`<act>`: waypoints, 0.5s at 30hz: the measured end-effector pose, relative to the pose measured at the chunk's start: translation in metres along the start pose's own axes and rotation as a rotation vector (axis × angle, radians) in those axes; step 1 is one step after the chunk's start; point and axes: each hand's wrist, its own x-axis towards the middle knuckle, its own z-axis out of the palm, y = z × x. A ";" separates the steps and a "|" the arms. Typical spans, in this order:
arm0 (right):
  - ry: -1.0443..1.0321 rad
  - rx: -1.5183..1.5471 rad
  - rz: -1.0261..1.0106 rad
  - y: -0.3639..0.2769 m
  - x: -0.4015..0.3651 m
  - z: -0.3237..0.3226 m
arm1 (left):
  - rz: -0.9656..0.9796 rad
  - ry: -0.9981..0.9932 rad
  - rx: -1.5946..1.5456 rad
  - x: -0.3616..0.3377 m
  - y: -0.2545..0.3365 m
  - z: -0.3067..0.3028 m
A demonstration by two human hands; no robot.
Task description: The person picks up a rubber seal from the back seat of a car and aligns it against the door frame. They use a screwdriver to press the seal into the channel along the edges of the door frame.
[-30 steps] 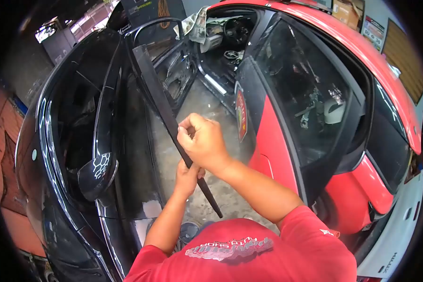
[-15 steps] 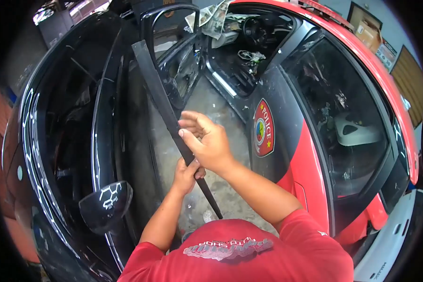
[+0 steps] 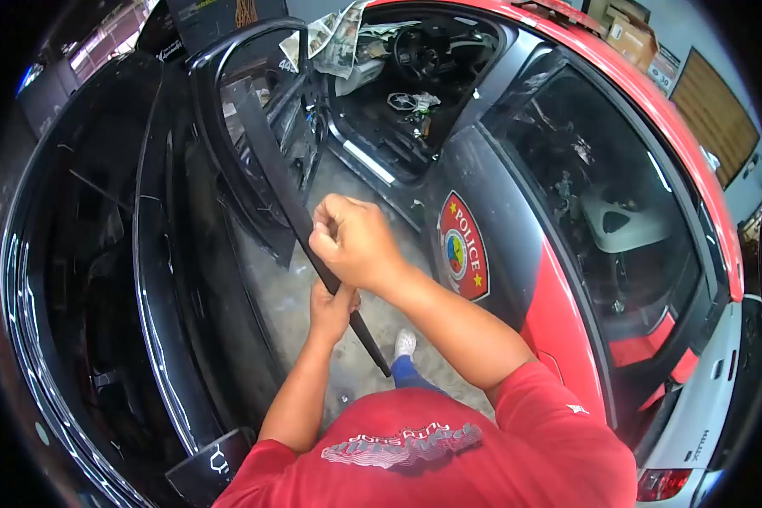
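Observation:
A long, flat dark strip [image 3: 275,169] slants from the upper left down to the floor area before the person. My left hand [image 3: 332,310] is wrapped round its lower part. Higher up, my right hand [image 3: 353,240] has its fingers curled at the strip's right edge; whether something small is pinched between thumb and finger cannot be made out. Beyond the strip's upper end stands an open black car door [image 3: 216,127]. Right of my hands is a grey and red car [image 3: 516,245] with a police badge [image 3: 464,247] on its side.
A black vehicle [image 3: 148,279] runs along the left side. Newspaper [image 3: 339,42] hangs over the open door area. My shoe [image 3: 405,343] rests on the concrete floor [image 3: 313,364]. A white tailgate [image 3: 707,398] is at the lower right, boxes [image 3: 631,38] at the upper right.
The view has shifted forward and right, towards the open door and grey and red car. My right hand's fingers, spread before, are now curled in. A shoe and blue trouser leg have come into view.

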 end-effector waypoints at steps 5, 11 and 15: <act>0.007 0.270 0.229 0.071 0.066 0.018 | -0.079 -0.043 -0.095 0.084 -0.004 -0.020; -0.169 1.006 0.499 0.149 0.164 0.012 | -0.143 -0.008 -0.299 0.190 0.028 -0.056; -0.267 0.997 0.481 0.192 0.200 0.007 | -0.146 -0.112 -0.352 0.236 0.039 -0.085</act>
